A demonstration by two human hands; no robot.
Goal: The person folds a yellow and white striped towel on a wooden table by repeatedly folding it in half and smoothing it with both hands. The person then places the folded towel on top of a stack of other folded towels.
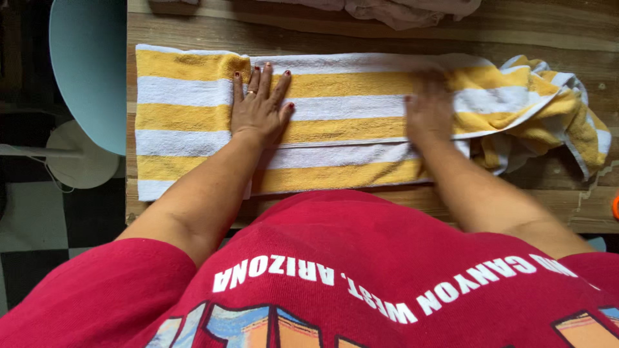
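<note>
A yellow and white striped towel (342, 125) lies folded lengthwise across a wooden table (303, 35). Its right end (561, 122) is bunched and rumpled near the table's right side. My left hand (259, 106) rests flat on the towel's left part, fingers spread, a ring on one finger and dark polish on the nails. My right hand (429, 113) presses flat on the towel's middle right; it is blurred by motion. Neither hand holds anything.
A pale pink cloth (400, 9) sits at the table's far edge. A light blue chair (87, 71) with a white round base (84, 154) stands left of the table on a black and white checkered floor. An orange object (616, 207) shows at the right edge.
</note>
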